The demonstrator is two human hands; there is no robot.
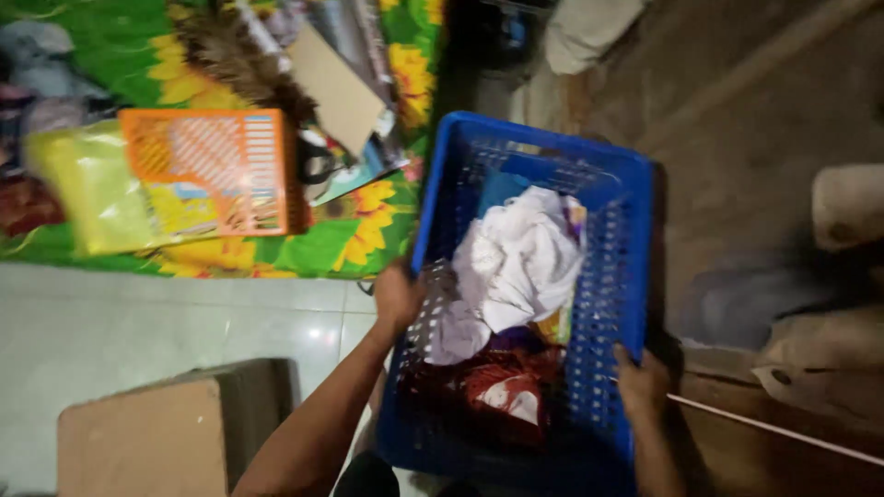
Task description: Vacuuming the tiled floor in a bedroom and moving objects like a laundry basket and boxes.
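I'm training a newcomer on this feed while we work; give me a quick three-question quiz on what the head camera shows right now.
1. True or false: both hands grip the blue basket.
2. Which cloth lies on top inside it? A) white B) black C) orange
3. Fill in: the orange slotted tray lies on a green cloth printed with ______.

Key
1. True: the left hand holds the left rim, the right hand the right rim.
2. A, the white cloth.
3. Sunflowers, on the green cloth.
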